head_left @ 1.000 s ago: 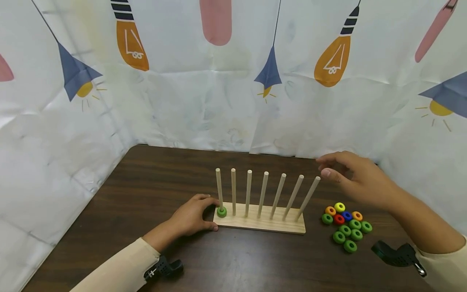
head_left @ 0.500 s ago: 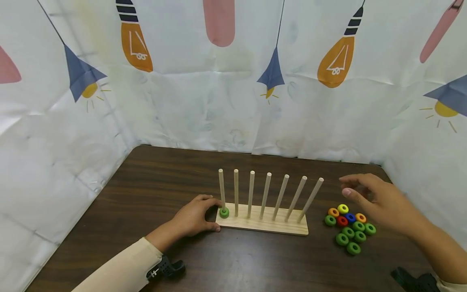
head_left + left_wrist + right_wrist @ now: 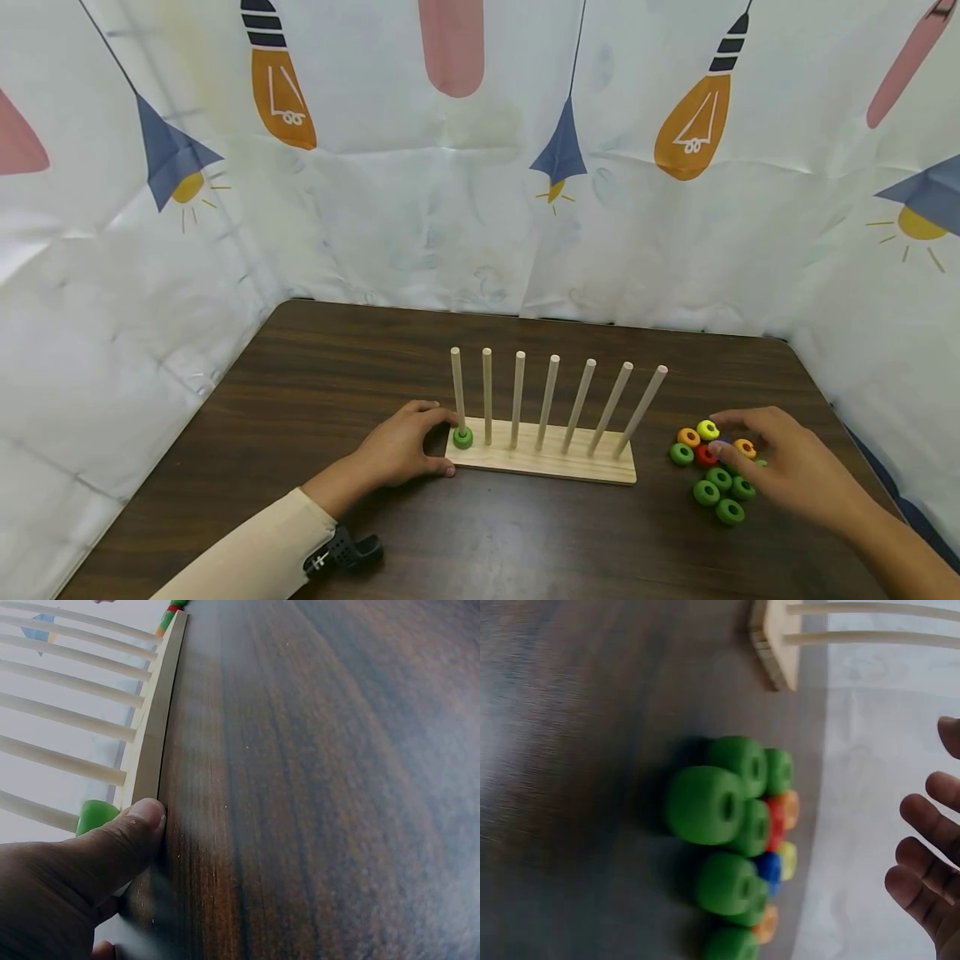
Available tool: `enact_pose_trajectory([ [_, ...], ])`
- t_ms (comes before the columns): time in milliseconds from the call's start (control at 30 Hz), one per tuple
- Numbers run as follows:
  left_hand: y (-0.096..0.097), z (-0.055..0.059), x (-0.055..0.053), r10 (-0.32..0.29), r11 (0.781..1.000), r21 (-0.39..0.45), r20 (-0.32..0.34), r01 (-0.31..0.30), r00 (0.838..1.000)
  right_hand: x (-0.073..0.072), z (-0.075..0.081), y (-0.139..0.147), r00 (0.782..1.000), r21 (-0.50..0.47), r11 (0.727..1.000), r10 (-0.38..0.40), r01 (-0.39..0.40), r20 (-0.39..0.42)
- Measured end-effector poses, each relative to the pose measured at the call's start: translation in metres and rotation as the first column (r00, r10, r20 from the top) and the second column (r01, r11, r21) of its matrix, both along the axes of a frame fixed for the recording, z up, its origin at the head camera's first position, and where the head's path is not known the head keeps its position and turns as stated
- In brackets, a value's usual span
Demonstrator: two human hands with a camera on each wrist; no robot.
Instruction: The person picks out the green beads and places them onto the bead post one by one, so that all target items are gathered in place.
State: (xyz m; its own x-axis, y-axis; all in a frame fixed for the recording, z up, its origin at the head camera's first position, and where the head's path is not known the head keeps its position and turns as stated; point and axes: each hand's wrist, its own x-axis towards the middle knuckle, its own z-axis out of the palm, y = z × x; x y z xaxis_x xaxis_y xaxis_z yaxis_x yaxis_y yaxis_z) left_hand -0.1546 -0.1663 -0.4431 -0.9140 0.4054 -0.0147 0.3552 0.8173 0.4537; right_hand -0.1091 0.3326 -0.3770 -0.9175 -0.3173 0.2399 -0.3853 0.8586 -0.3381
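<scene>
A pale wooden board (image 3: 573, 467) with a row of several upright pegs stands mid-table. One green ring (image 3: 462, 437) sits at the base of its leftmost peg. My left hand (image 3: 397, 447) holds the board's left end, the thumb (image 3: 124, 840) against the front edge in the left wrist view. Over the loose rings on the right hovers my right hand (image 3: 798, 471), fingers loosely bent and holding nothing. Beneath it lie green rings (image 3: 705, 806), a yellow ring (image 3: 707, 430), a red ring (image 3: 705, 456), orange rings (image 3: 687, 437) and a blue ring (image 3: 769, 871), partly hidden in the head view.
The dark wood-grain table (image 3: 360, 358) carries everything. A white printed cloth (image 3: 420, 233) hangs along its back and sides. A black wrist strap (image 3: 341, 550) is on the left sleeve.
My right hand has come down and to the right, from behind the peg board's right end to just over the loose rings. The left hand keeps its hold on the board.
</scene>
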Motion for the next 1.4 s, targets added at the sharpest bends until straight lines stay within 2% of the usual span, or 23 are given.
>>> enact_pose_trajectory([
  [167,0.0,0.0,0.001,0.001,1.0,0.003,0.003,-0.001,1.0,0.005,-0.019,0.002,1.0,0.035,0.999,-0.005,0.004,0.018],
  [367,-0.001,-0.001,0.001,0.004,1.0,0.001,0.009,-0.004,1.0,0.008,-0.039,0.005,0.997,0.077,0.996,0.042,-0.037,-0.061],
  [600,0.0,-0.002,0.001,0.008,1.0,-0.003,0.013,-0.007,1.0,0.012,-0.055,0.006,0.997,0.051,0.997,0.062,-0.064,0.042],
  [767,0.0,-0.002,0.0,0.009,1.0,-0.008,0.016,-0.009,1.0,0.013,-0.059,0.004,0.997,0.077,0.995,0.059,-0.063,0.056],
  [1033,0.0,-0.002,0.0,0.012,1.0,-0.012,0.022,-0.012,1.0,0.01,-0.063,0.005,0.992,0.183,0.978,0.115,-0.103,-0.053],
  [1267,0.001,0.001,0.0,0.015,1.0,-0.01,0.03,-0.015,0.999,0.006,-0.063,0.004,0.983,0.191,0.973,0.151,-0.129,-0.104],
  [1400,0.001,0.002,0.0,0.02,1.0,-0.012,0.033,-0.019,0.999,0.005,-0.057,0.0,0.991,0.174,0.979,0.116,-0.104,-0.061],
])
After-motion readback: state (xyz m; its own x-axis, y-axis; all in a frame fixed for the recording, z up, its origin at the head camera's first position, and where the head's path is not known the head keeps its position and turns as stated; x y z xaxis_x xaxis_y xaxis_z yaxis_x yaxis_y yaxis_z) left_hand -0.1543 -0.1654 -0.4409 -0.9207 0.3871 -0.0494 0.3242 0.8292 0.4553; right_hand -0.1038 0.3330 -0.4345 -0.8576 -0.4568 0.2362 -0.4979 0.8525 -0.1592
